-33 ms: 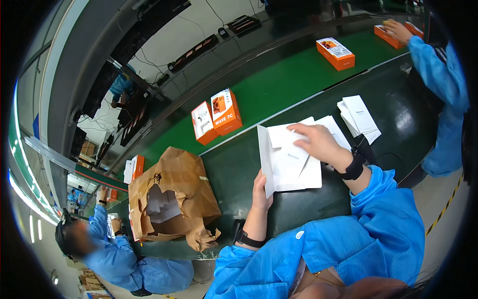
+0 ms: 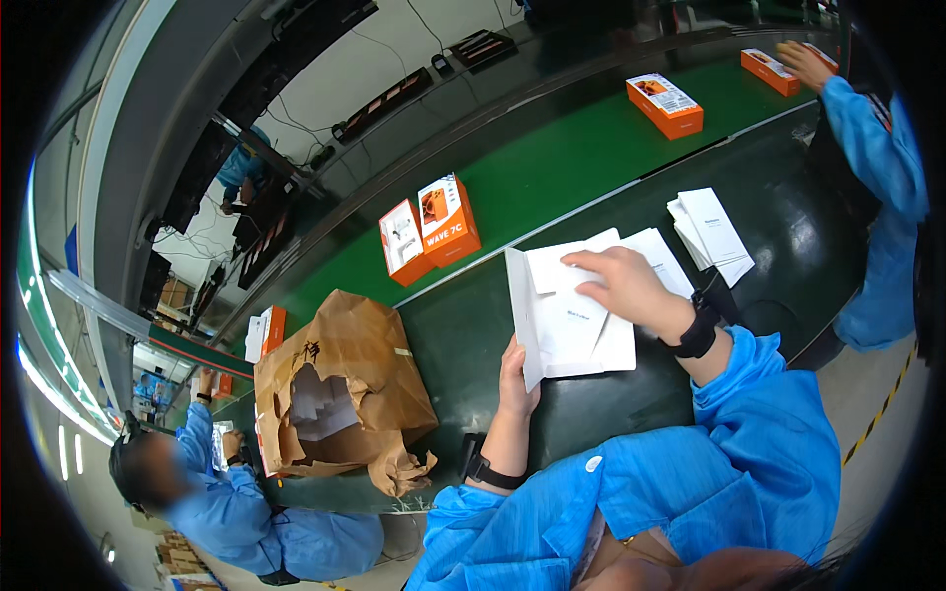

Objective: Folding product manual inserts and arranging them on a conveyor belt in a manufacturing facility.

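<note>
A white folded card sleeve [image 2: 525, 325] stands with one flap raised, and my left hand [image 2: 515, 379] grips it at the lower left, fingers partly hidden behind it. Inside the fold lies a white leaflet [image 2: 576, 313] with small print. Over that leaflet is my right hand [image 2: 636, 288], its thumb and forefinger apart and their tips at the paper. More white leaflets [image 2: 658, 258] show beyond the right hand. Farther right, a small stack of white booklets [image 2: 711, 236] lies fanned on the dark table [image 2: 473, 364].
A torn brown paper bag [image 2: 365, 345] with white papers inside stands left. Along the green belt [image 2: 552, 177] sit orange-and-white boxes, including an open one [image 2: 402, 241], a closed one [image 2: 446, 222] and another [image 2: 665, 105]. Co-workers in blue are at left and right.
My right hand has shifted slightly left over the leaflet, and the raised flap has tipped slightly left. The co-worker's hand at the far right has moved a little right, off a box.
</note>
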The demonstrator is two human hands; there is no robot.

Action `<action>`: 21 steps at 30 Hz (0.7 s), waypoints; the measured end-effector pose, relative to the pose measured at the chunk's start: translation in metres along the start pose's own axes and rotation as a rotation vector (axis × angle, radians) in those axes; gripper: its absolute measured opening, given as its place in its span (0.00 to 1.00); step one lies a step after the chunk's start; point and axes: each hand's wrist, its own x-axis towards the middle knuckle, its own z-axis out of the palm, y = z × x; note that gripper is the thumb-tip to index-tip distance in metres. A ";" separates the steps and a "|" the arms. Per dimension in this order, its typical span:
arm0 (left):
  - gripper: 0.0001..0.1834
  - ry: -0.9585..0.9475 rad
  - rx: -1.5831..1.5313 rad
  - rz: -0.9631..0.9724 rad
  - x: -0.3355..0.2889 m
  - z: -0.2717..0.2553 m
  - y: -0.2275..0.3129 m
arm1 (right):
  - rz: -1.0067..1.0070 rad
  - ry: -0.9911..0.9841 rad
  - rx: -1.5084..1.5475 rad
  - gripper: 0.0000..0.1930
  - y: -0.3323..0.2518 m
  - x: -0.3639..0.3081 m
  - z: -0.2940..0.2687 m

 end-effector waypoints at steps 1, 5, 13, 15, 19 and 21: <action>0.31 -0.028 -0.014 -0.010 0.002 0.000 0.002 | -0.125 0.067 -0.017 0.18 -0.001 0.002 0.006; 0.36 -0.185 0.195 0.026 -0.001 0.009 0.005 | -0.263 -0.058 -0.146 0.18 -0.014 0.007 0.001; 0.31 -0.077 -0.082 0.045 -0.002 0.009 0.002 | -0.292 0.383 0.142 0.23 -0.027 0.009 -0.006; 0.29 -0.072 -0.088 0.104 0.001 0.003 -0.004 | -0.164 0.446 0.507 0.24 -0.021 0.011 -0.004; 0.34 0.102 0.225 0.097 0.005 0.021 0.005 | 0.207 0.025 1.186 0.30 -0.013 0.009 0.038; 0.33 0.141 0.655 0.321 0.005 0.021 -0.003 | 0.114 -0.105 0.982 0.32 -0.020 -0.005 0.069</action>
